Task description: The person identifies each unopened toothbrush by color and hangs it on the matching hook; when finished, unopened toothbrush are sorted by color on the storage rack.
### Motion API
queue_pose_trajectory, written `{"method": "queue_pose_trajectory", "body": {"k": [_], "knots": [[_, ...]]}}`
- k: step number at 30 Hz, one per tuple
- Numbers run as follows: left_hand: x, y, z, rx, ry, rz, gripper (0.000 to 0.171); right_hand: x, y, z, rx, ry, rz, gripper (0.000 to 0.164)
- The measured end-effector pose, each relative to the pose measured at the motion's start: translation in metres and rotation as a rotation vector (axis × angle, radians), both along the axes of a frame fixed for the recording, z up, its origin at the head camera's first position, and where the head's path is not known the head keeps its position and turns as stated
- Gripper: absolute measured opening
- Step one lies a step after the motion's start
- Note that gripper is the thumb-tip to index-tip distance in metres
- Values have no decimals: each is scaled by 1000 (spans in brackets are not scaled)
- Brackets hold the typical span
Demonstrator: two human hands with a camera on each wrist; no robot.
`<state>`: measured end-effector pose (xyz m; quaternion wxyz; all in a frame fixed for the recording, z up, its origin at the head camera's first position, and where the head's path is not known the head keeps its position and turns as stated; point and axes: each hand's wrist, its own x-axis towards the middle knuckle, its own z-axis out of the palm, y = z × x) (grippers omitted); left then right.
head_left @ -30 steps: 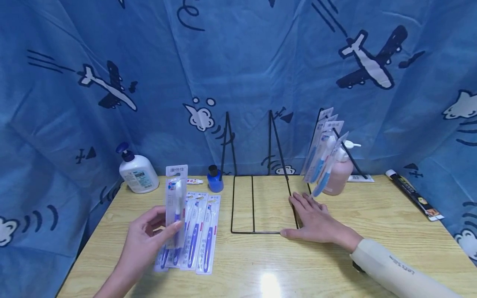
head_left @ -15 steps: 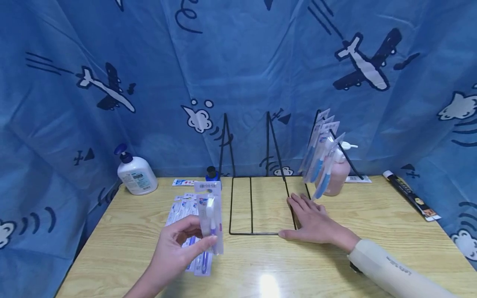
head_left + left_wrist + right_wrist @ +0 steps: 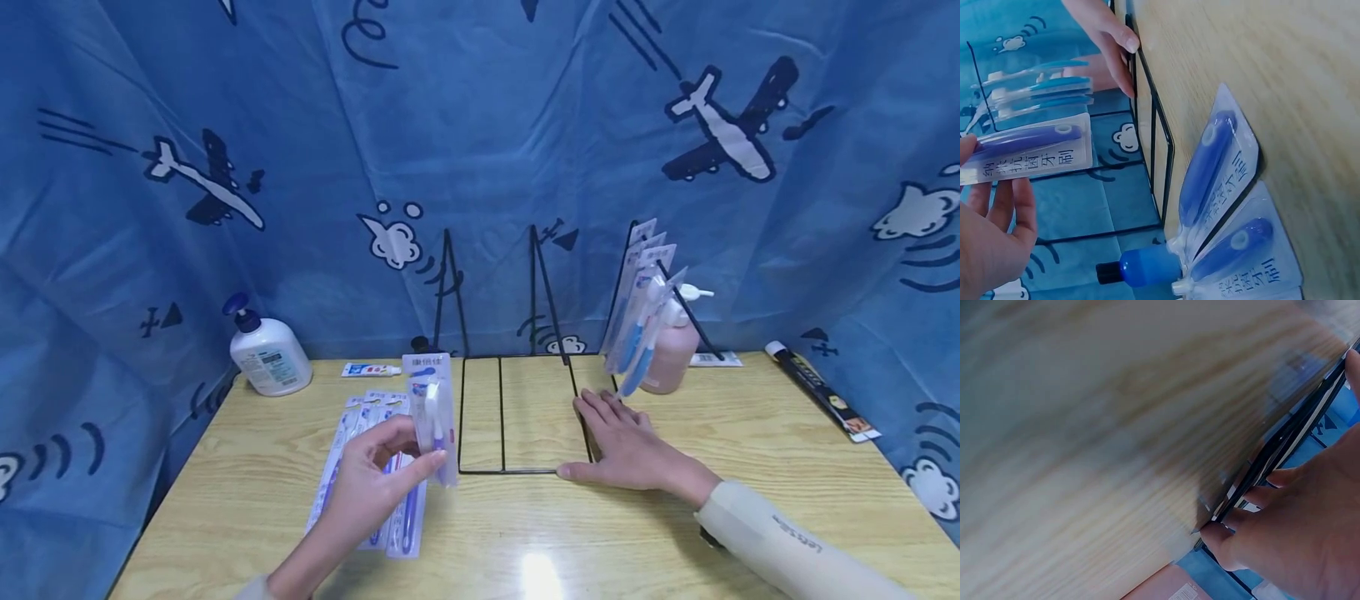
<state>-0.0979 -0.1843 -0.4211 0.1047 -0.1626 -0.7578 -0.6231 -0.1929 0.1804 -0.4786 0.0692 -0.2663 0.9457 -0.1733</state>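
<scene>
My left hand (image 3: pixel 378 471) pinches a packaged purple toothbrush (image 3: pixel 437 425) between thumb and fingers, its card upright, just left of a black wire rack (image 3: pixel 502 417). The left wrist view shows the lower end of this pack (image 3: pixel 1029 147), purple handle outward. Beneath that hand, several more purple toothbrush packs (image 3: pixel 407 525) lie side by side on the table, partly covered by it. My right hand (image 3: pixel 626 450) rests on the right side of the rack's base, fingers spread and thumb at the front wire. Several blue toothbrush packs (image 3: pixel 637 333) hang from the rack's right arm.
A white pump bottle (image 3: pixel 272 360) and a small toothpaste tube (image 3: pixel 371 370) stand and lie at the back left. Behind the rack's left side is a blue bottle (image 3: pixel 1147 265). A pink pump bottle (image 3: pixel 670 358) and a long black box (image 3: pixel 821 392) are at right.
My left hand has carried the purple toothbrush pack rightward, from over the left packs to beside the rack, lifting slightly at the end. My right hand stays on the rack's base.
</scene>
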Motion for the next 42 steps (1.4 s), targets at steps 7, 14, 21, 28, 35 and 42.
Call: {"method": "queue_pose_trajectory", "body": {"k": [7,14,21,28,35,42], "knots": [[-11,5,-2,-18,12,13,26,1,0,1,4,0,-4,114],[-31,5,-7,-8,34,14,28,1,1,1,4,3,-3,114],[-67,6,-6,-5,78,24,30,0,2,1,5,1,-4,114],[-101,13,-4,2,87,74,29,1,1,0,5,-6,3,114],[-125,21,0,-71,109,178,32,1,1,1,-1,-22,3,114],[-142,24,5,-82,119,190,31,1,2,1,8,-12,-3,114]]}}
